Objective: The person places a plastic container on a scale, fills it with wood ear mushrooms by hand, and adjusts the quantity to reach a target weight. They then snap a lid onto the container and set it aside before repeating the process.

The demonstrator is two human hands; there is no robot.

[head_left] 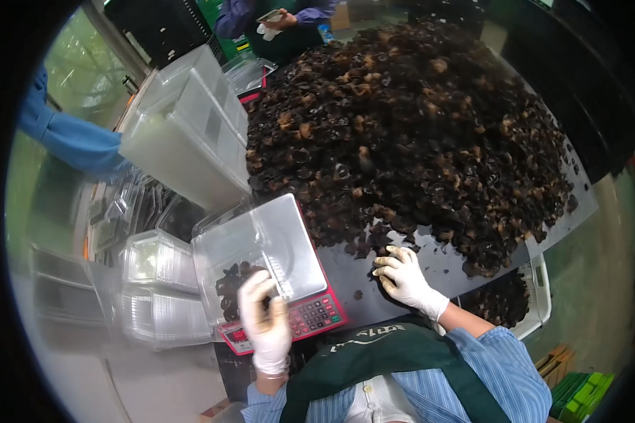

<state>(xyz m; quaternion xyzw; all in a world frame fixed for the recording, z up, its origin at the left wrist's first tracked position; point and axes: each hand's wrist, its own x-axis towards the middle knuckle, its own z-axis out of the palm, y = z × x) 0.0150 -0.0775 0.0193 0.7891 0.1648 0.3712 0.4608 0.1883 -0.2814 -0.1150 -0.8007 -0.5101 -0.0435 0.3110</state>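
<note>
My left hand [264, 321], in a whitish glove, hovers over the lower edge of a clear plastic tray with dark fungus pieces [229, 289]. Its fingers are curved and apart from the thumb; dark material shows in the gap, and whether it touches the hand is unclear. Tray and pieces rest on the metal plate [289, 236] of a red scale [317, 314]. Gloved too, my right hand [408, 280] lies at the near edge of the big fungus heap [402, 134], fingers slightly spread on the dark table [353, 307]. Its palm side is hidden.
Tall stacks of clear containers [190, 134] stand left of the heap, with lower stacks [159, 314] beside the scale. A white crate [540, 296] of fungus is at right. Across the table a person [282, 28] holds something; a blue sleeve [77, 141] shows at left.
</note>
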